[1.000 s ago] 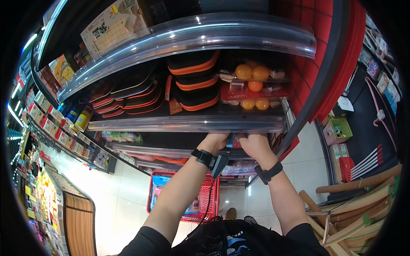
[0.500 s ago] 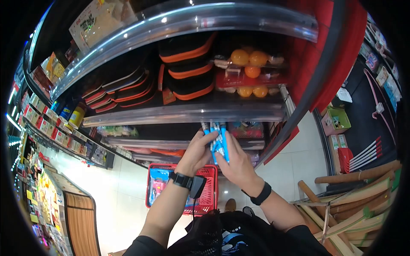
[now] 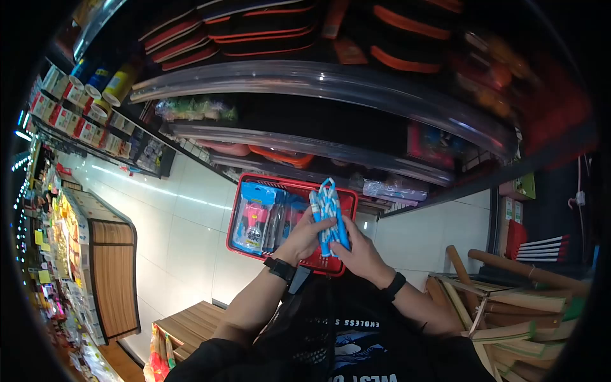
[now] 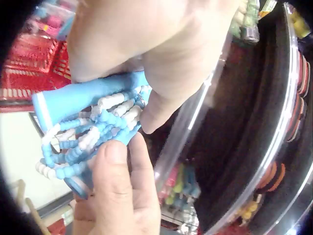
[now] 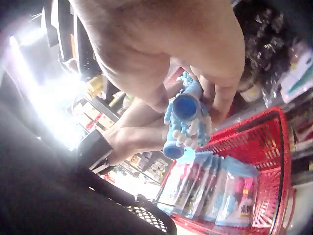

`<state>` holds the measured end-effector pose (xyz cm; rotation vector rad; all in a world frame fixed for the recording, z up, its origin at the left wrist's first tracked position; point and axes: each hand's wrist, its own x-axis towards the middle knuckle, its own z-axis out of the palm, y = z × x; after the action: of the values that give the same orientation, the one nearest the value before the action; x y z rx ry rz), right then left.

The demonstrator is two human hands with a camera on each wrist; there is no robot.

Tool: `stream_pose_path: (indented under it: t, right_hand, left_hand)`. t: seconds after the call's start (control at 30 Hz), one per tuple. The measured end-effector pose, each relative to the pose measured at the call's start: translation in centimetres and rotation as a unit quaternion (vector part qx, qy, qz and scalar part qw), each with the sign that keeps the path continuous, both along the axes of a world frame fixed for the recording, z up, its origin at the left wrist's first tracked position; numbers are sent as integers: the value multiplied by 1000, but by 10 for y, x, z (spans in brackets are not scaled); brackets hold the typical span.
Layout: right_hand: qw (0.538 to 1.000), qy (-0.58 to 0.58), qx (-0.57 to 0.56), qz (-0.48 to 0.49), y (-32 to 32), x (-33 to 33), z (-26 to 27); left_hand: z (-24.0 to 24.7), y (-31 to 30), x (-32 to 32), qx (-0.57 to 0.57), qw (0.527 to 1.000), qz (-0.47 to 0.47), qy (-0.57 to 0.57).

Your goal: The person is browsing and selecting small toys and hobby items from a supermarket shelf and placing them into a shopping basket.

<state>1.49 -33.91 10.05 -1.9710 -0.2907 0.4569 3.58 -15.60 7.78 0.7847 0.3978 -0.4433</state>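
Observation:
Over the basket, both hands hold a folded beaded jump rope (image 3: 328, 207) with blue and white beads and blue handles. My left hand (image 3: 303, 239) grips it from one side, its thumb across the beads. On the other side my right hand (image 3: 363, 251) pinches the handle end. The left wrist view gives a close look at the looped beads (image 4: 80, 142) between the fingers of both hands. In the right wrist view, the hollow end of one handle (image 5: 187, 107) faces the camera. Below it, the red shopping basket (image 5: 286, 161) contains several flat clear-and-blue packages (image 5: 237, 193).
Shelves with clear front strips (image 3: 305, 76) stand ahead, bearing black-and-orange cases (image 3: 407, 25) and an orange item (image 3: 280, 156). Wooden poles (image 3: 509, 305) lean at the right. A wood-panelled display stand (image 3: 113, 277) is on the left, with tiled floor between.
Both hands have drawn the jump rope out from the lower shelf and brought it back over the basket. The head view has tilted down, so the shelves sit higher in the picture.

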Motion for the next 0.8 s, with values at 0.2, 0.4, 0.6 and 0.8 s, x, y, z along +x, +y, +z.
stream_pose_path:
  t: [0.2, 0.4, 0.6, 0.8]
  right_hand:
    - [990, 30, -133, 38, 25, -15, -94]
    - [974, 92, -200, 45, 38, -10, -139]
    - [941, 173, -276, 91, 44, 20, -166]
    - [939, 104, -280, 170, 48, 30, -182]
  left_hand:
    - [-84, 15, -18, 59, 995, -3, 74]
    - [-169, 6, -16, 126, 988, -33, 84]
    - [-202, 6, -4, 230, 970, -64, 39]
    - [-294, 11, -10, 393, 914, -103, 17]
